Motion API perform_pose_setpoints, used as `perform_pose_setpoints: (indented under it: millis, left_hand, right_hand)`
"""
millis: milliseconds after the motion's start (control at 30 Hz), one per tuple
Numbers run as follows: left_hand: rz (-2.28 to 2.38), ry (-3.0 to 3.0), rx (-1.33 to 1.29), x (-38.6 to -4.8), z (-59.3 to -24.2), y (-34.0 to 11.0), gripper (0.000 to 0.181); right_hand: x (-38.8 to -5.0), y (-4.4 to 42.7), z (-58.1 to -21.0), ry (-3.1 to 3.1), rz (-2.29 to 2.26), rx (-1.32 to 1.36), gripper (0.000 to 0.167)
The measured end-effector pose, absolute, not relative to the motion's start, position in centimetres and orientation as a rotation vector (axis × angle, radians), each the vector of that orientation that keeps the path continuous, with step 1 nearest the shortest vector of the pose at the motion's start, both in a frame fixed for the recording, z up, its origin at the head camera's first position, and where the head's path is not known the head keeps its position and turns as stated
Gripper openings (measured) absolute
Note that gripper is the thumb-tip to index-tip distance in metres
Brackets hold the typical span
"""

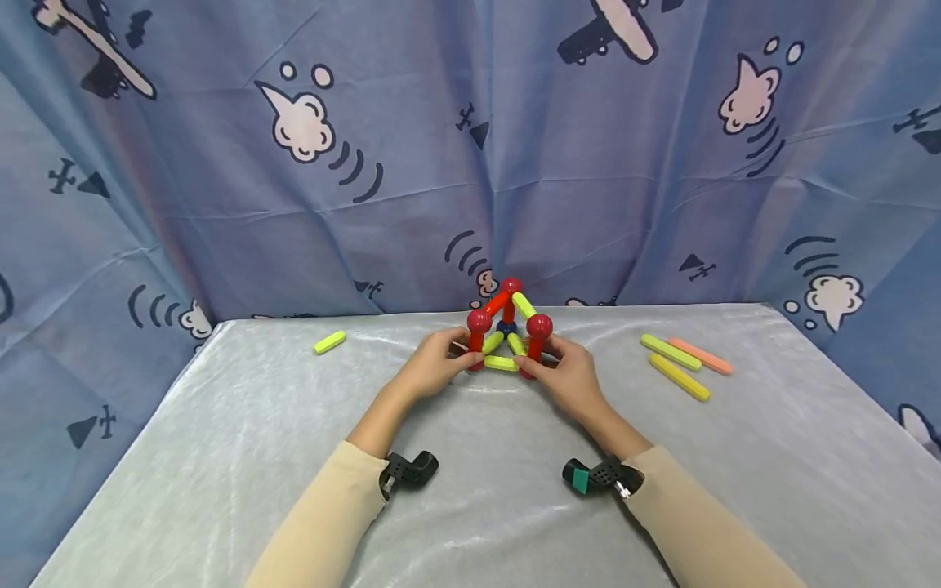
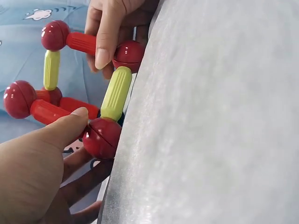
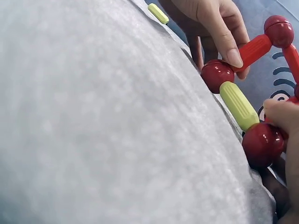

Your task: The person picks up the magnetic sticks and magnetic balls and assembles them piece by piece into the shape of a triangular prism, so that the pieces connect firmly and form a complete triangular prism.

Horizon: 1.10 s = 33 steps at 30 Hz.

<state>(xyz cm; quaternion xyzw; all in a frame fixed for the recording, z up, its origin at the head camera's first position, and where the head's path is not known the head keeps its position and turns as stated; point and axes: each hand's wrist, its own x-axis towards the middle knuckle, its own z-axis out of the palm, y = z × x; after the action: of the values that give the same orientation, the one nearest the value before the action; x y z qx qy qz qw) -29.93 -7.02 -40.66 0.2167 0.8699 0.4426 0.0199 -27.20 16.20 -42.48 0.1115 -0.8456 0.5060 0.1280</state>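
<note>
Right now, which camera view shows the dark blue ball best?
The head view: the dark blue ball shows there at the structure's back, under an upright red stick, its colour clear. The left wrist view shows only a dark sliver, probably it, behind a yellow-green stick; the right wrist view doesn't show it.

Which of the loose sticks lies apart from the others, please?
The short yellow-green stick on the person's left; the other three sticks lie close together on the right.
</note>
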Motion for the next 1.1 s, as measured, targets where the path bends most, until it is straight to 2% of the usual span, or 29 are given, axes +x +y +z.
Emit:
perform_pose_setpoints:
  millis: [100, 333, 633, 800, 967, 1100]
  left_hand:
    - [1.363, 2.722, 0.652, -29.9, -40.5, -7.0, 0.023]
    - [1.352, 2.772, 0.605, -30.0, -40.6, -7.2, 0.029]
    - [1.232, 2.876, 0.679, -29.8, -40.4, -6.9, 0.024]
    - [1.135, 2.812, 0.697, -30.0, -39.7, -7.4, 0.033]
    - [1.040, 2.884, 0.615, -30.2, -37.5, -11.5, 0.044]
    - [0.995, 3.181, 0.249, -29.8, -36.5, -16.7, 0.041]
  right_hand:
    - [-27.2, 16.3, -42.5, -2.477, 1.427, 0.269, 0.037]
    - [-27.2, 16.3, -42.3, -2.494, 1.408, 0.272, 0.033]
    - [-27.2, 16.4, -42.2, -2.496, 1.391, 0.271, 0.030]
    - [-27.2, 16.5, -42.1, -2.497, 1.381, 0.273, 0.030]
    - [-27.1, 16.3, -42.3, -2.507, 1.389, 0.279, 0.038]
    - [-27.2, 16.1, -42.5, -2.503, 1.409, 0.294, 0.043]
